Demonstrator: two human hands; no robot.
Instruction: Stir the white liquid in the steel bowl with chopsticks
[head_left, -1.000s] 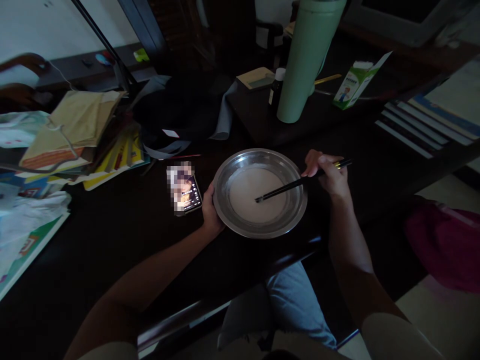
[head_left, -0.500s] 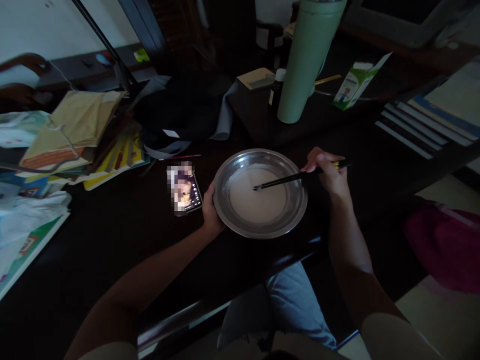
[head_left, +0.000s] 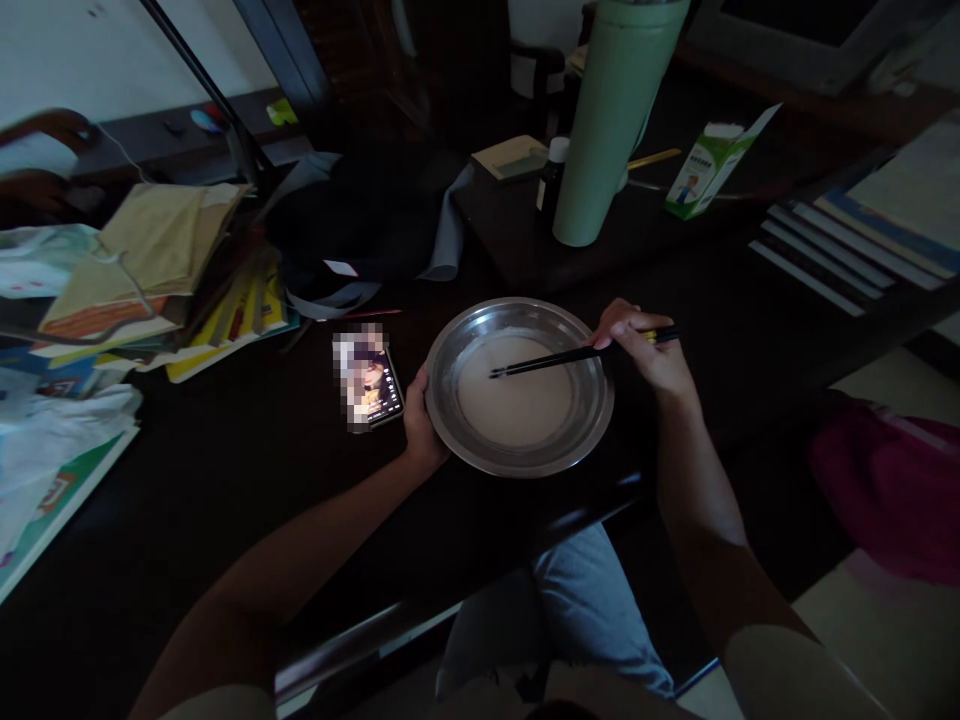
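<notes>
A round steel basin (head_left: pixel 592 420) with pale, milky batter (head_left: pixel 517 405) sits on the dark desk in front of me. My right hand (head_left: pixel 649 350) is closed on a pair of dark chopsticks (head_left: pixel 551 360), whose tips rest in the batter at its upper left. My left hand (head_left: pixel 421 425) presses against the basin's left rim, its fingers curled round the edge. A lit phone (head_left: pixel 369 385) lies just left of that hand.
A tall green flask (head_left: pixel 611 120), a small dark bottle (head_left: pixel 552 175) and a green-and-white carton (head_left: pixel 709 165) stand behind the basin. Piles of books and papers (head_left: pixel 157 270) fill the left; stacked books (head_left: pixel 862 240) lie at the right. The desk edge (head_left: pixel 420 620) runs above my knee.
The chopstick tips have swept from the lower middle of the batter up and to the left. My right hand shifted slightly left. The left hand and basin stayed put.
</notes>
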